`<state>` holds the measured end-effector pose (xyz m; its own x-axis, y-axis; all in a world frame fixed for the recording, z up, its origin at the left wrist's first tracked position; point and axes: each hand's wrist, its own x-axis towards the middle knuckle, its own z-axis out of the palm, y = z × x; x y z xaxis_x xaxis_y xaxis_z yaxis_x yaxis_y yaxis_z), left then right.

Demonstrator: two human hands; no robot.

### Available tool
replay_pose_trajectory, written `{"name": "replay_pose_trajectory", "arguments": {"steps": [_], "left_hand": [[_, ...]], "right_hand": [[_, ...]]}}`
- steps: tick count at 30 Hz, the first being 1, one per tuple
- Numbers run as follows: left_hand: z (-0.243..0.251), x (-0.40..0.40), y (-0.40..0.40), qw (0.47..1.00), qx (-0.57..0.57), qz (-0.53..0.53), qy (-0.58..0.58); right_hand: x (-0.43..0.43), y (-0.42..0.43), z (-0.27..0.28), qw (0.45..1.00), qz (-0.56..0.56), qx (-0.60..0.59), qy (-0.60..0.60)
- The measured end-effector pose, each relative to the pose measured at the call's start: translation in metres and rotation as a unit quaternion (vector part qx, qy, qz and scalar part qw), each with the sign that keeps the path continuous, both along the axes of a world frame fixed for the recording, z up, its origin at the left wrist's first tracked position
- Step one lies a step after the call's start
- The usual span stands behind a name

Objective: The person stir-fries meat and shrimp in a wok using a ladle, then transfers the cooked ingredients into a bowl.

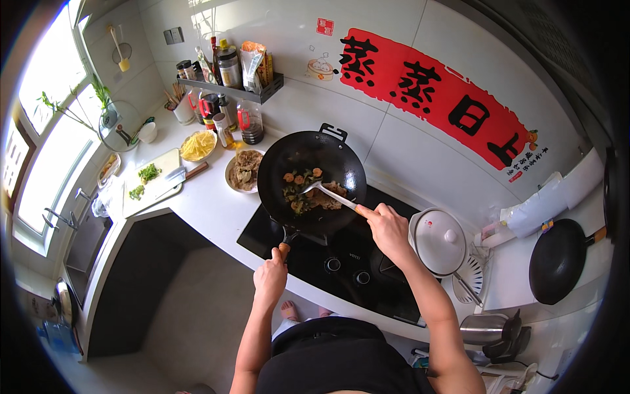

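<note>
My left hand grips the wooden handle of a black wok, which sits tilted over the hob. In my right hand is a metal spatula with a wooden grip, its blade down in the food. The stir-fried food inside the wok shows orange round slices, green pieces and a browned, meat-like part at the right. A plate of cooked brown meat stands against the wok's left side.
Left of the wok are a plate of yellow shreds and a cutting board with chopped greens and a kitchen knife. Bottles line the wall beneath a spice shelf. A lidded white pot stands right of the glass hob.
</note>
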<state>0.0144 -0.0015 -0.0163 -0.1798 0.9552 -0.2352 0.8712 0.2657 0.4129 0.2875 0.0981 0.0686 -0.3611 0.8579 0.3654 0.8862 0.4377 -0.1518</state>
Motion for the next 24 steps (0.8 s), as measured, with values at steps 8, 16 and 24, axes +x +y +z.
{"name": "replay_pose_trajectory", "arguments": {"steps": [8, 16, 24], "left_hand": [[0.001, -0.001, 0.000, 1.000, 0.003, -0.004, 0.000], [0.004, 0.000, 0.000, 1.000, 0.011, -0.008, -0.007], [0.000, -0.002, 0.000, 1.000, 0.017, -0.004, -0.003]], "right_hand": [[0.019, -0.014, 0.016, 1.000, -0.006, 0.014, 0.003], [0.050, -0.009, 0.015, 0.995, 0.026, 0.046, -0.084], [0.050, -0.006, 0.012, 0.998, -0.005, 0.012, -0.054]]}}
